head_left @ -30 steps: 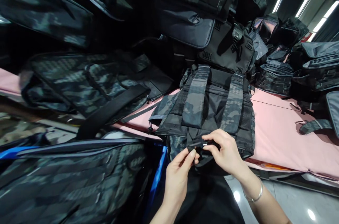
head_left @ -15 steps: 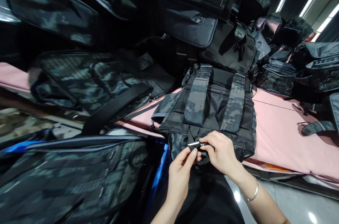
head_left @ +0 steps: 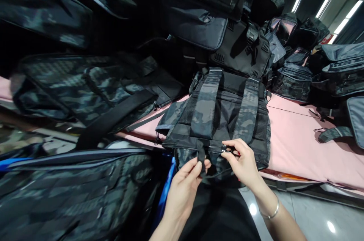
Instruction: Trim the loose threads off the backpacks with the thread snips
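Observation:
A black camouflage backpack [head_left: 224, 108] lies with its two shoulder straps upward and its bottom end towards me. At that near end my left hand [head_left: 184, 180] pinches a black webbing strap [head_left: 201, 152] between thumb and fingers. To its right my right hand [head_left: 241, 157] grips a small black piece with shiny metal [head_left: 224, 148]; its kind is too small to make out, and a bit of red shows between the fingers. The two hands are a short way apart, both above the backpack's lower edge. A metal bangle circles the right wrist.
Pink cloth [head_left: 295, 138] covers the table under the backpack. Another camouflage bag [head_left: 105, 85] lies to the left, and a large one [head_left: 76, 191] stands close at front left. More bags are piled behind and at right. A tiled floor [head_left: 284, 210] shows below right.
My hands have moved apart: the right, with the small piece, slightly up and right, the left a little left. The black strap now stands up from the left fingers. The view has shifted slightly right.

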Tool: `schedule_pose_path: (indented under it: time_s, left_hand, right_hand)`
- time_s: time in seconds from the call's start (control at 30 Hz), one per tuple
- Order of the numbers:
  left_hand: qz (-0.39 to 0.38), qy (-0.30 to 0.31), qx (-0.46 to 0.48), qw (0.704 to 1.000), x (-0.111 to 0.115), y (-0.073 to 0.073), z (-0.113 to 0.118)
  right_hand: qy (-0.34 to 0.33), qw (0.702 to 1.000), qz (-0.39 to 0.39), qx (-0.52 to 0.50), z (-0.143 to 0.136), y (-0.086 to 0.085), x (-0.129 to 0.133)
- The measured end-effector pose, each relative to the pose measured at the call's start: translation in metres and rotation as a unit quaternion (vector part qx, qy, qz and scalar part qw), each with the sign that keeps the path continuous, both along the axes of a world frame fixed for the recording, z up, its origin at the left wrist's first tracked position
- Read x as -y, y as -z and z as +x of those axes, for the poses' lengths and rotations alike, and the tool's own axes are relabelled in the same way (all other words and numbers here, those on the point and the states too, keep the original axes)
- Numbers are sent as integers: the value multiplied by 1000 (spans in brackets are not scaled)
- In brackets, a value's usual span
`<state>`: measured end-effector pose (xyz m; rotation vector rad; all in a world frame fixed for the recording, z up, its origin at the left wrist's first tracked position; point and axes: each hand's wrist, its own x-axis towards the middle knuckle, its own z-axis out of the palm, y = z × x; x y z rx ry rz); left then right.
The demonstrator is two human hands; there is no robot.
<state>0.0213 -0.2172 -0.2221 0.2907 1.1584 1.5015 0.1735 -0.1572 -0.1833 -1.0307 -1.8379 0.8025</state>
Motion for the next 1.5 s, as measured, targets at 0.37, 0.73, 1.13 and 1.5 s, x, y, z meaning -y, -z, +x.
schedule_pose_path:
  time_s: [0.37, 0.73, 1.13, 1.5]
  left_hand:
    - [-14, 0, 62, 998, -3, -11, 1]
    - [152, -96, -445, 877, 9, -7, 3]
    - [151, 127, -414, 888, -12, -15, 25]
    - [148, 109, -408, 894, -7, -12, 28]
  right_hand:
    - [-55, 990, 93, 87, -7, 3, 1]
    - [150, 980, -5, -129, 36, -3, 21]
    - [142, 970, -123, -157, 38, 45, 60]
    - [157, 981, -48, -105, 29, 38, 61]
